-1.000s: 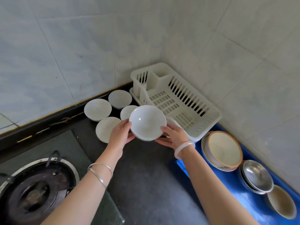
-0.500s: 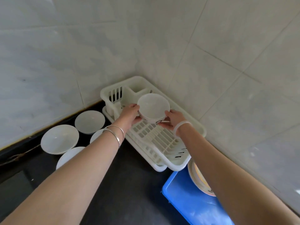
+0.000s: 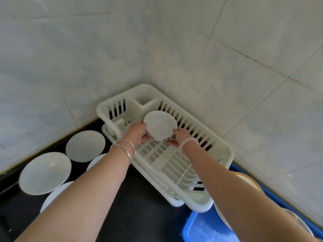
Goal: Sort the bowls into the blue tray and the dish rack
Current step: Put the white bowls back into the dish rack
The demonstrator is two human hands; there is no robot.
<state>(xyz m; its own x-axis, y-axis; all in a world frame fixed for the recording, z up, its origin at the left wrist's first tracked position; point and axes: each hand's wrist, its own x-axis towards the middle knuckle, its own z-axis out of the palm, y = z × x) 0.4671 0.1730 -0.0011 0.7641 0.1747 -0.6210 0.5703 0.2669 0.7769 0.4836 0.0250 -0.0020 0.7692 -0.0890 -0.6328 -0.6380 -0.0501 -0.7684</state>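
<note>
We hold a white bowl (image 3: 160,125) between left hand (image 3: 138,132) and right hand (image 3: 180,137), fingers closed on its sides, over the dish rack's (image 3: 222,151) far end; four more bowls (image 3: 45,172) sit left of the rack on the counter (image 3: 139,219).

Dish rack (image 3: 216,151): off-white moulded plastic, smooth, satin. Held bowl (image 3: 160,125): glossy white glazed ceramic with a thin dark line near the rim. Bowls at 9 o'clock of the rack (image 3: 45,172): same white glaze. Tray at 5 o'clock (image 3: 206,229): glossy blue plastic. Counter (image 3: 139,215): dark, matt, finely grained. Wall tiles (image 3: 244,41): smooth, marbled, faint sheen. Bangles (image 3: 125,149): polished metal.
</note>
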